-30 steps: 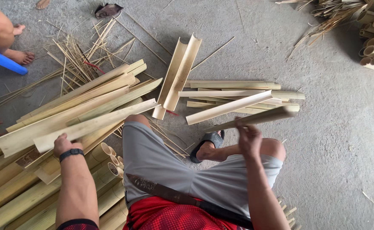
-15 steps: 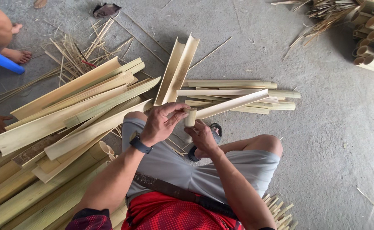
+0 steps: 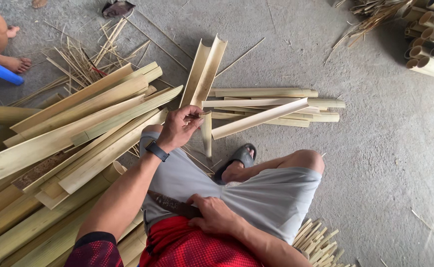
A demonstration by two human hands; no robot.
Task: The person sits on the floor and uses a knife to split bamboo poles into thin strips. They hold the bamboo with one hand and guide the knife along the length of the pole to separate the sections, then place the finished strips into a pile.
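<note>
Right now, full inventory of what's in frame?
Split bamboo slat: one, pale yellow, held upright in front of the knees.
Split bamboo pile: many, pale yellow-green, to the left.
Split bamboo stack: several, pale, on the floor ahead.
Two bamboo halves: pale, leaning beyond the stack.
Thin strips: many, tan, upper left.
Round bamboo tubes: several, tan, top right.
Short sticks: bundle, tan, lower right.
Knife: one, dark blade, on the lap.
Sandal: grey, on the foot.
Another person's foot: top left.
Concrete floor: grey.
Left hand: grips the slat's top.
Right hand: holds the knife.
</note>
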